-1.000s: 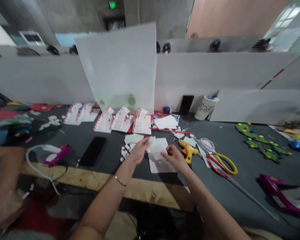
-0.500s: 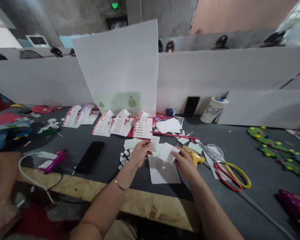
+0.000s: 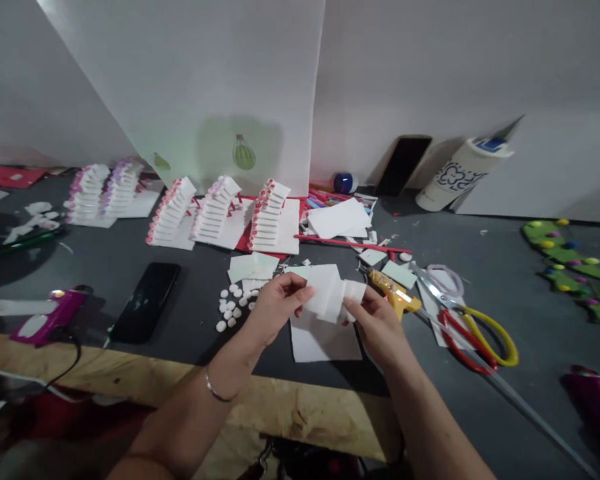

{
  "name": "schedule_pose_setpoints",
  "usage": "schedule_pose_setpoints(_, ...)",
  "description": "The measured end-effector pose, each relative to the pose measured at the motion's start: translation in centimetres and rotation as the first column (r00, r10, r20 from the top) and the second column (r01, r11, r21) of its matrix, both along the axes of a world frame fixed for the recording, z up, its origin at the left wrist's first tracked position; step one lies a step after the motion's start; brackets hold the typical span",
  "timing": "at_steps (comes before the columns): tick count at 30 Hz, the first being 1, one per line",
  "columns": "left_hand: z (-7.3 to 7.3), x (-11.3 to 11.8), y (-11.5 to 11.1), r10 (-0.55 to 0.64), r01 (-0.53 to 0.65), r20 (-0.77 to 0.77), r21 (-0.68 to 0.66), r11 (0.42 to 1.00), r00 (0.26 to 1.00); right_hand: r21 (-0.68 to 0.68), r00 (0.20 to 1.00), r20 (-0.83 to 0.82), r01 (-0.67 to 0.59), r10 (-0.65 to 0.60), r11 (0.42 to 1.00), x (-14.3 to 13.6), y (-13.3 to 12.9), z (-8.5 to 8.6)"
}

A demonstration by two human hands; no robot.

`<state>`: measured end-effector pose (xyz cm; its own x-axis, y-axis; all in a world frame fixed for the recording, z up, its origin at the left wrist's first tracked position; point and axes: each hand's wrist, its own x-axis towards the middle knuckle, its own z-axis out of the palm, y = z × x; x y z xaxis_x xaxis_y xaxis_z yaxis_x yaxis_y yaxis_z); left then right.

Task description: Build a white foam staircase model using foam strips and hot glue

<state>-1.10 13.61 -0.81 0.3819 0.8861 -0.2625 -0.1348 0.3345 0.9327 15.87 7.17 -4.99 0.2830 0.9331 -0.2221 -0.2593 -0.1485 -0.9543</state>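
Between thumb and fingers, my left hand [image 3: 280, 303] pinches the left side of some small white paper pieces [image 3: 325, 293]. The right side of these pieces is gripped by my right hand [image 3: 375, 320]; they overlap, and how many there are is unclear. Beneath them a larger white sheet [image 3: 325, 343] lies flat on the dark table. Small white round discs [image 3: 230, 307] are scattered left of my left hand. Pale green paper pieces [image 3: 253, 267] lie just behind it. A yellow glue gun [image 3: 395, 293] rests beside my right hand.
Several white stepped paper models [image 3: 267, 220] with red and purple tips stand at the back. A black phone [image 3: 147, 303] lies left, near a magenta tool [image 3: 53, 317]. Scissors [image 3: 473, 340] lie right. A white cup [image 3: 460, 173] and another phone [image 3: 404, 165] stand by the partition.
The view has tilted down and come closer. The papers in my two hands, apart before, now overlap or touch, and my hands have drawn together around them.
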Motion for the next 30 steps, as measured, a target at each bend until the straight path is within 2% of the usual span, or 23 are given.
schedule_pose_setpoints(10, -0.3, 0.7, -0.7, 0.033, -0.032, -0.028, 0.048, 0.998, 0.999, 0.062, 0.993, -0.041, 0.111, -0.108, 0.992, -0.9, -0.5, 1.1)
schedule_pose_setpoints(15, -0.4, 1.1, -0.7, 0.041, -0.042, 0.034, 0.03, 0.999, 0.999, 0.08, 0.991, -0.011, 0.137, -0.137, 0.987, -1.1, -0.1, 1.4)
schedule_pose_setpoints(24, -0.5, 1.1, -0.9, 0.016, -0.015, 0.068, -0.007, 1.0, 0.998, 0.105, 0.995, 0.038, 0.088, -0.093, 0.991, -1.6, -0.3, 1.0)
schedule_pose_setpoints(30, -0.5, 1.2, -1.0, 0.028, -0.028, 0.007, 0.014, 1.0, 1.0, 0.097, 0.994, 0.051, 0.091, -0.097, 0.991, -1.7, -0.3, 1.1)
